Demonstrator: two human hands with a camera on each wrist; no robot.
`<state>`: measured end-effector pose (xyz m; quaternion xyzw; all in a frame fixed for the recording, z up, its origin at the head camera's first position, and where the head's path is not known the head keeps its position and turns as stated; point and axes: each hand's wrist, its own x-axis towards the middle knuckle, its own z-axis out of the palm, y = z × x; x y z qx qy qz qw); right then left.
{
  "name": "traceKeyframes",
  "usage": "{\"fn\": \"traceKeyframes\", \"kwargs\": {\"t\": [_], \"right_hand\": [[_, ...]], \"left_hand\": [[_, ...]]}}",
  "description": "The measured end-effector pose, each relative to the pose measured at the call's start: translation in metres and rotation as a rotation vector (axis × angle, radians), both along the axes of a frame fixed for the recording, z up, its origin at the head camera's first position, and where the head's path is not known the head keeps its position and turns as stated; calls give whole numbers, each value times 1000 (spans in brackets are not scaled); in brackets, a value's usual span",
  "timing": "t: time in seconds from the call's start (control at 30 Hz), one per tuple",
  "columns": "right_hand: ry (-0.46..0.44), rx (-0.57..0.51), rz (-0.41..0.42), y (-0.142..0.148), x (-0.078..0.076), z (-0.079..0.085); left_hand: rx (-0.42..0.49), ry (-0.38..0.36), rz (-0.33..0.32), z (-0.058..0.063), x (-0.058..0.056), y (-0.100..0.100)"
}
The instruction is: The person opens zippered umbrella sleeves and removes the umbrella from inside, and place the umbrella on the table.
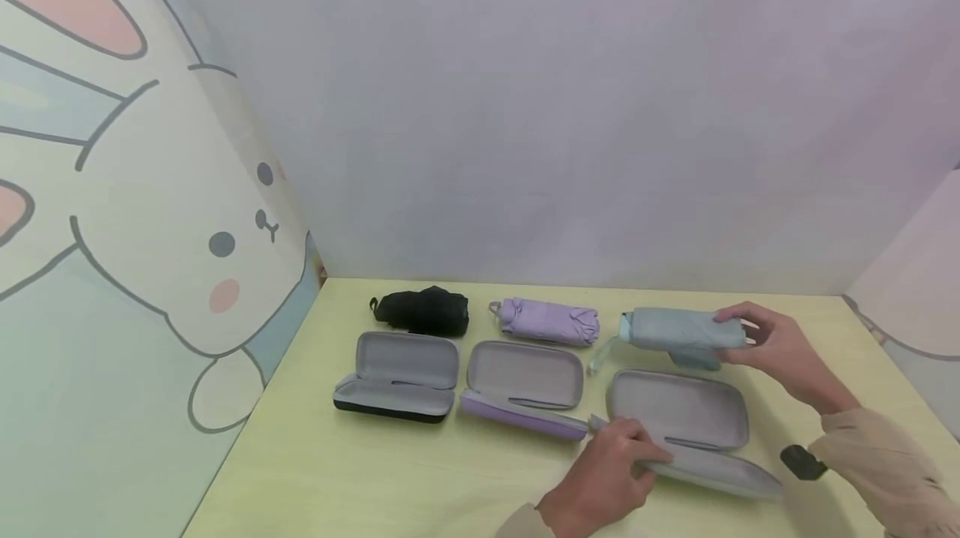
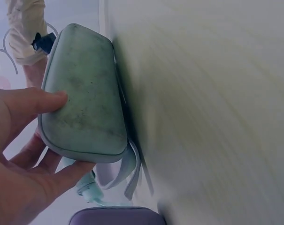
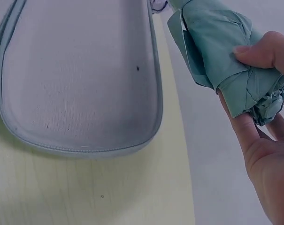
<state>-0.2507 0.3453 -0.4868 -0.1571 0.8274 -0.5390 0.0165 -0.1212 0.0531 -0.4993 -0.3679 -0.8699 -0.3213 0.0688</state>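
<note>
Toward the right, a pale green hard case (image 1: 678,409) lies unfolded, its grey lining facing up. My left hand (image 1: 603,475) grips its near half by the rim, thumb on the smudged green shell (image 2: 85,89) in the left wrist view. Beyond the case, my right hand (image 1: 783,359) holds a folded pale green umbrella (image 1: 678,328) by its right end. A loose flap hangs under it, and its wrist cord dangles at the left end. In the right wrist view, the thumb presses the umbrella's cloth (image 3: 221,51) and the fingers support it from below.
Left of the green case are an unfolded purple case (image 1: 525,371) and an unfolded black case (image 1: 408,359). Behind them lie a folded purple umbrella (image 1: 547,320) and a folded black umbrella (image 1: 427,311). A wall stands along the table's back edge, and a rabbit-patterned wall (image 1: 172,230) rises on the left.
</note>
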Motion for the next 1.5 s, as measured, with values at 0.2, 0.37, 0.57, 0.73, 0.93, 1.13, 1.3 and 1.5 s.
{"fn": "traceKeyframes", "kwargs": {"t": [0.2,0.37,0.57,0.73,0.93,1.13,1.3,1.5], "right_hand": [[-7,12,35,-1,-17,-19],[10,67,35,-1,-24,-29],[41,238,34,0,-26,-36],[38,306,31,-2,-26,-37],[132,332,48,-2,-28,-38],[201,353,52,-2,-28,-40],[184,352,35,-4,-29,-40],[166,363,13,-2,-28,-41]], "left_hand": [[-3,-3,-22,0,0,0],[-15,34,-33,0,0,0],[-28,80,-17,1,0,2],[-55,105,7,3,-1,5],[-115,117,56,4,-5,11],[-179,110,76,3,-10,19],[-219,93,92,0,-13,21],[-187,96,88,0,-11,19]]}}
